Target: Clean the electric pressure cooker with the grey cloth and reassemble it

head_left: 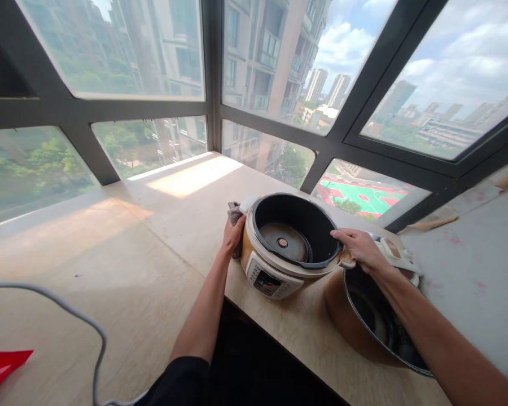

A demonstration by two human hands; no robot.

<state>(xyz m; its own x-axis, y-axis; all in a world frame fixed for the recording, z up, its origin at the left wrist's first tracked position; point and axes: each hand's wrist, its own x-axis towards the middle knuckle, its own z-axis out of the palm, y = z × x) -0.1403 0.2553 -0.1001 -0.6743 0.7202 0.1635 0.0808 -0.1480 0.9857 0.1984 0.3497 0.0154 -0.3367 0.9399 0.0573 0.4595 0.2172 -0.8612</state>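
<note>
An electric cooker body without a lid stands on the stone counter, its dark inside and round central disc showing. Its control panel faces me. My left hand is closed on a grey cloth against the cooker's left side. At the right rim, my right hand grips the cooker's edge by its handle, thumb on top. Beside it on the right, a brown inner pot sits tilted, partly hidden by my right forearm.
Behind the pot lies a white lid by the wall. A grey cable curves over the counter at the left, near a red object. Framed windows border the far edges.
</note>
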